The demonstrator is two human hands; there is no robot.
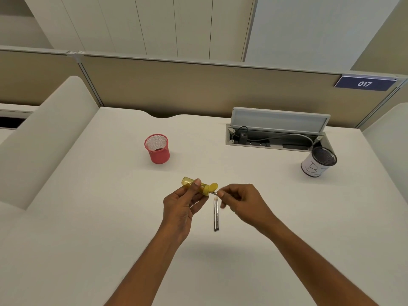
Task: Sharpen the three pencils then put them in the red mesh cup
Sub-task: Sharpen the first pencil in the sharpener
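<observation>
I saw the left hand (183,206) wrapped around a see-through yellow plastic tube sharpener (198,187) above the smooth white desk (110,217). The right hand (240,198) pinched a thin pencil (215,192) poking into its round cap. Two thin dark pencils (216,215) lay side by side below. The round red mesh cup (157,149) stood farther back.

Looks like an office cubicle: beige partition panels (198,85), numbered desk sign (365,83) upper right, open cable tray (276,138) in the white desk (110,217).
</observation>
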